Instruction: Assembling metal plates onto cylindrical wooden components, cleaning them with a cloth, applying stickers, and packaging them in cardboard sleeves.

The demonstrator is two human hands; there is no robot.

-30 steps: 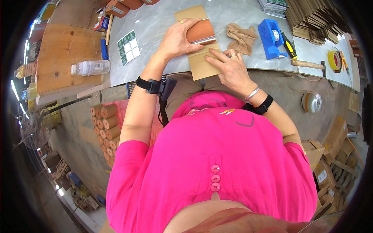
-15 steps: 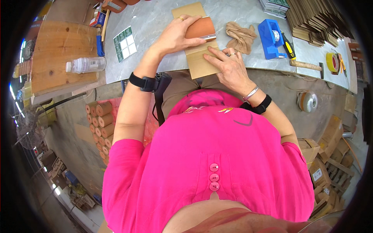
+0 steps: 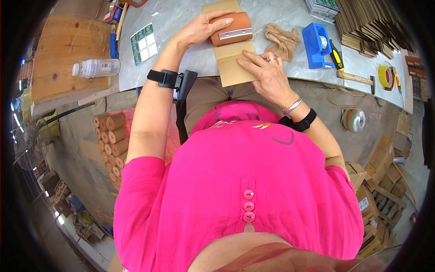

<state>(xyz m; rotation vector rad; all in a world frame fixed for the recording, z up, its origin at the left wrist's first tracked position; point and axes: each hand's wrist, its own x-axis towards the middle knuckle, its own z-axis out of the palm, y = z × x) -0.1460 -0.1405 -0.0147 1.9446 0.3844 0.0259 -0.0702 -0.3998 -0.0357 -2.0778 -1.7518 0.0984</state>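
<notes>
My left hand [image 3: 205,30] is wrapped over the left end of an orange-brown cylinder [image 3: 240,22], which lies across a strip of brown cardboard [image 3: 233,72]. A silvery metal strip with small fasteners [image 3: 235,33] runs along the cylinder's near side. The cardboard shows beyond the cylinder and on the near side, where it reaches the table's front edge. My right hand [image 3: 272,79] rests at the cardboard's right edge, its index and middle fingers stretched out and apart over it. To the right of the cylinder lies a crumpled tan cloth [image 3: 282,40].
Right on the table stand a blue tape dispenser [image 3: 316,47], a yellow-black tool [image 3: 336,56], a hammer [image 3: 355,78], yellow tape [image 3: 385,76] and stacked cardboard [image 3: 367,22]. Left are a label sheet [image 3: 145,44] and a clear bottle [image 3: 97,68]. Similar cylinders [image 3: 116,135] are stacked below.
The cylinder has rolled or turned so its metal strip shows more fully. My left thumb has come off the strip up onto the cylinder. My right hand stays at the cardboard's edge.
</notes>
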